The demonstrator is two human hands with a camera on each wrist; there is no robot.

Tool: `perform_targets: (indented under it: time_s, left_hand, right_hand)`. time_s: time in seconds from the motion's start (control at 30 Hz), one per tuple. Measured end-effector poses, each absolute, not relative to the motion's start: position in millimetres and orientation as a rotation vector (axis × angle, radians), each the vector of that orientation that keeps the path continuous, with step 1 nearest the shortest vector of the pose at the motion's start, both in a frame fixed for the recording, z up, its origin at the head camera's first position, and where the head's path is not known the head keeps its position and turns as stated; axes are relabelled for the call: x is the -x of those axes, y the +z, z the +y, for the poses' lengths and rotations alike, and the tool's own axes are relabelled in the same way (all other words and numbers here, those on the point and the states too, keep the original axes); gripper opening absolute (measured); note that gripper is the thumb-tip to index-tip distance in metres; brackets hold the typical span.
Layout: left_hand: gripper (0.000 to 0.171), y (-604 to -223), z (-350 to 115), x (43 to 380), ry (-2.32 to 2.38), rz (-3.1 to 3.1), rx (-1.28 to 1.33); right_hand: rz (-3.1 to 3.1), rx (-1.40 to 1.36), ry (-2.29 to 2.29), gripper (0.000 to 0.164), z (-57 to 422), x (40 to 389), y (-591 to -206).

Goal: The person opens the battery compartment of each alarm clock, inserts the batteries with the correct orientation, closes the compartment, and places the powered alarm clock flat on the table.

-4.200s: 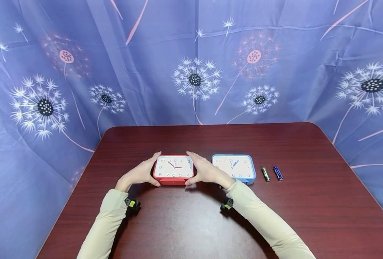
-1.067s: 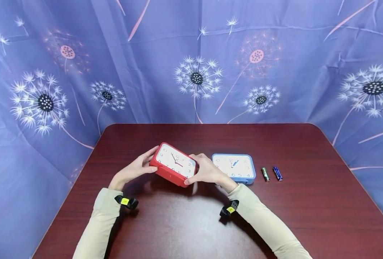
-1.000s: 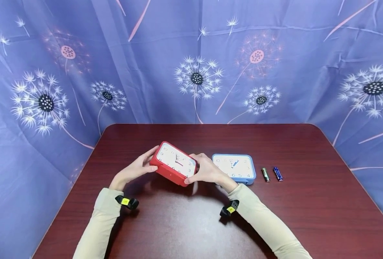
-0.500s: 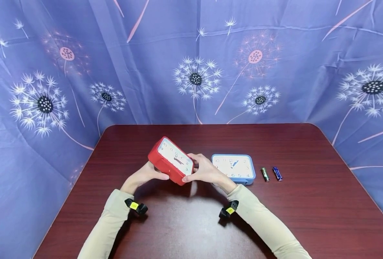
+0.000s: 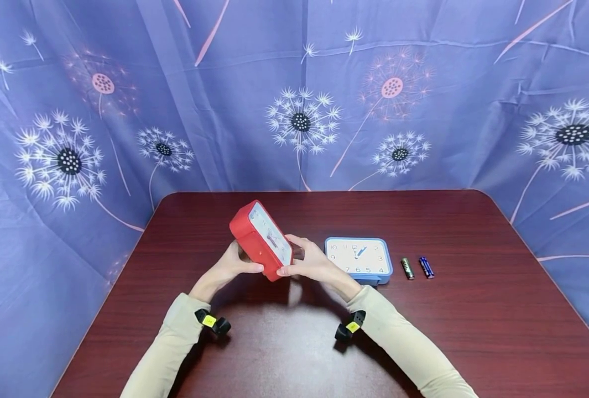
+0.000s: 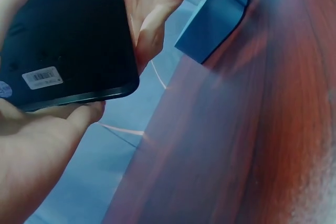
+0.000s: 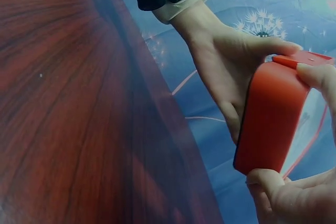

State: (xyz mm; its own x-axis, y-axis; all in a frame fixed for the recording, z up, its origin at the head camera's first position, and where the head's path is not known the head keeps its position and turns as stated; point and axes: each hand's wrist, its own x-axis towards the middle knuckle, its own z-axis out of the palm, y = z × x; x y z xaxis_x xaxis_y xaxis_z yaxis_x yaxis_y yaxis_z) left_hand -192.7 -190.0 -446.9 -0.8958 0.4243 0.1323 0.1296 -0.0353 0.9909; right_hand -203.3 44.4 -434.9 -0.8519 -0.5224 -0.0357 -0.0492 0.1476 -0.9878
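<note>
– How are you managing the red clock (image 5: 257, 237)?

– With both hands. My left hand (image 5: 228, 266) has its thumb along the red base and its fingers behind the black back (image 6: 79, 40). My right hand (image 5: 315, 265) grips the other end, thumb at the lower corner and fingertips at the upper edge. Each is parted only as wide as the case between thumb and fingers.

– What makes for a good turn here?

– I'd say a light, even hold. The left should bear the weight from behind while the right serves as the pivot, both wrists rolling together so that the case doesn't twist. I'd want my thumbs on the rim and base, off the dial, and the case well up so no corner knocks the table (image 5: 294, 354).

– And where is it, relative to your hands?

– Right between them, held up above the table. Its left end rides higher, over my left thumb; its lower right corner sits in my right grip, and the dial leans steeply towards my right. The blue clock (image 5: 358, 255) lies face up just beyond my right wrist, with the green battery (image 5: 407, 268) and the blue battery (image 5: 426, 267) further right, apart from both hands.
</note>
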Motion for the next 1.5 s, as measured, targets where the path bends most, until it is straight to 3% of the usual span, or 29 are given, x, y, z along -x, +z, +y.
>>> perform_targets:
  time_s: [0.2,0.47,0.83,1.27,1.37,1.5]
  left_hand:
    - [0.082,-445.8,-184.3,192.8,2.164,1.970,-0.622]
    - [0.103,-445.2,-177.9,188.9,2.201,1.939,-0.567]
    - [0.119,-443.3,-167.2,185.8,2.175,2.039,-0.520]
    - [0.109,-444.3,-164.3,185.8,2.209,2.095,-0.446]
    - [0.107,-443.9,-165.5,186.5,2.230,2.087,-0.447]
    - [0.103,-443.3,-167.6,187.2,2.238,2.074,-0.467]
  right_hand:
    - [1.968,0.560,-1.859,0.086,43.5,202.5,-435.5]
    - [1.888,0.549,-1.925,0.086,41.2,198.3,-436.5]
    - [1.830,0.502,-2.009,0.085,36.7,193.8,-438.0]
    - [1.824,0.512,-2.018,0.083,35.8,193.4,-442.5]
    - [1.822,0.540,-1.977,0.088,37.4,196.1,-443.2]
    - [1.789,0.602,-1.920,0.109,41.4,200.6,-442.6]
